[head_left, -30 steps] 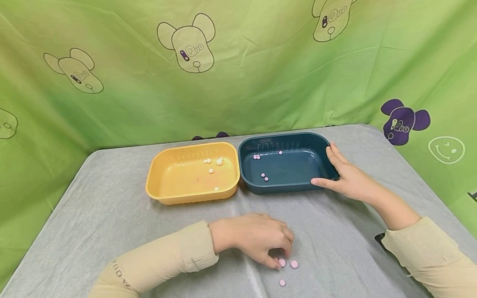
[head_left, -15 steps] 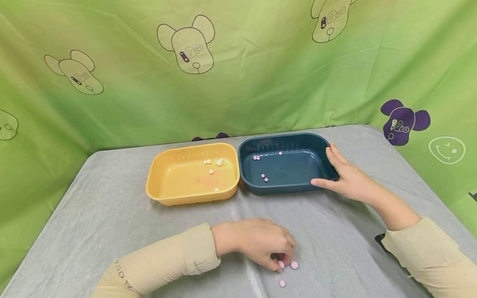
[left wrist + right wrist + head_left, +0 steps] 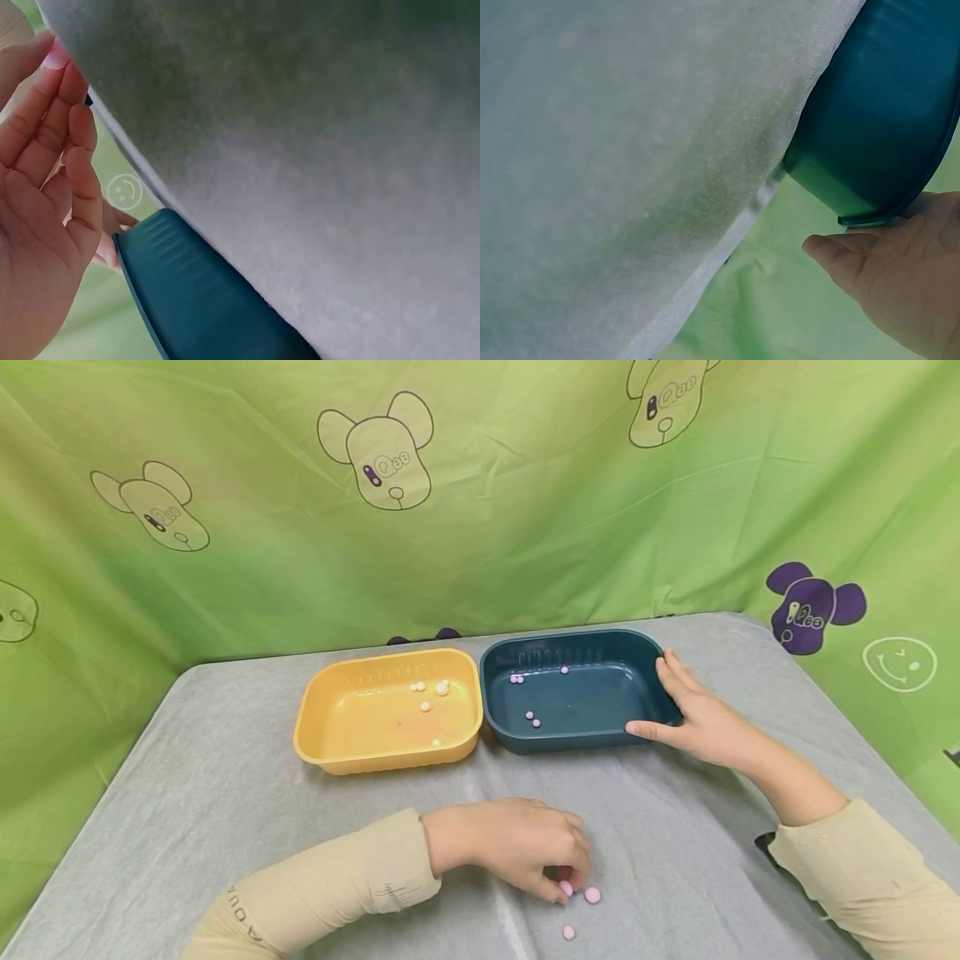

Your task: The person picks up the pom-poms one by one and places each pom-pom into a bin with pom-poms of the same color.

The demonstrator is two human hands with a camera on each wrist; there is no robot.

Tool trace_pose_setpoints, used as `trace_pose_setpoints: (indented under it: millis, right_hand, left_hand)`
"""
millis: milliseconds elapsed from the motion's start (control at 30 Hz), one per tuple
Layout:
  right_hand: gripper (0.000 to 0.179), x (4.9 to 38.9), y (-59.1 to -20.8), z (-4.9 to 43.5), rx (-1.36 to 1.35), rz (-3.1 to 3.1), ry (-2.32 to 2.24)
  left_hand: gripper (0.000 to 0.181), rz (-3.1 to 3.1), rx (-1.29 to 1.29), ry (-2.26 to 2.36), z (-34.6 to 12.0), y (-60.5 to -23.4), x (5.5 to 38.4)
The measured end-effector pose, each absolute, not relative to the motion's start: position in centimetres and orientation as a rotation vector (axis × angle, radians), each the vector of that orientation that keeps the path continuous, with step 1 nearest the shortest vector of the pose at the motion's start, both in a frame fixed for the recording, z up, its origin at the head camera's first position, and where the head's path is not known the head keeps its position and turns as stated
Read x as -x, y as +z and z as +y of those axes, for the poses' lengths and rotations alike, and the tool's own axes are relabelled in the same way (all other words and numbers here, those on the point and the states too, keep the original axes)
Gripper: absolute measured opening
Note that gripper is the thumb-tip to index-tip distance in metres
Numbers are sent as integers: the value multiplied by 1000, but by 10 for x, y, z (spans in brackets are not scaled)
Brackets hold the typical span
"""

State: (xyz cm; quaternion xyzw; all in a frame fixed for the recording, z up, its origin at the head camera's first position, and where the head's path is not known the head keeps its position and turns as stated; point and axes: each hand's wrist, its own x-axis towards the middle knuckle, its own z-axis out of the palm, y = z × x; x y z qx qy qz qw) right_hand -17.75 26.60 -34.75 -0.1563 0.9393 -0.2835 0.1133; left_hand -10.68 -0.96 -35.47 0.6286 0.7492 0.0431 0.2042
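Observation:
My left hand (image 3: 517, 845) is low over the table, thumb and fingertips pinching a small pink ball (image 3: 56, 54). Two more pink balls lie on the cloth beside it, one just right of the fingers (image 3: 577, 857) and one nearer the front edge (image 3: 569, 933). Farther back, my right hand (image 3: 701, 714) rests against the right end of a dark teal basin (image 3: 581, 742), its thumb on the front rim and its straight fingers at the side rim. Several small pink balls lie on the floor of that basin.
Left of the teal basin, close alongside, stands a yellow basin (image 3: 390, 762) with several small white balls (image 3: 426, 707) inside. Grey cloth (image 3: 247, 793) covers the table. A green printed curtain (image 3: 525, 510) hangs behind and at the sides. A dark object peeks out by the right sleeve.
My left hand shifts only slightly; a second pink ball seen by its thumb earlier no longer shows. The right hand and both basins stay in place.

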Motion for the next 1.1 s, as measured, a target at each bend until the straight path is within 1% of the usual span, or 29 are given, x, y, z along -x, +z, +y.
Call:
trace_pose_setpoints:
  millis: [233, 667, 1100]
  right_hand:
    - [110, 178, -348, 267, 448, 2748, -840]
    - [110, 177, -347, 267, 439, 2745, -836]
    - [111, 179, -348, 267, 438, 2737, -826]
  left_hand:
    - [9, 2111, -1713, 140, -11, -348, 108]
    - [9, 2122, -1742, 174, -16, -338, 112]
    - [6, 2198, -1729, 254, -29, -325, 121]
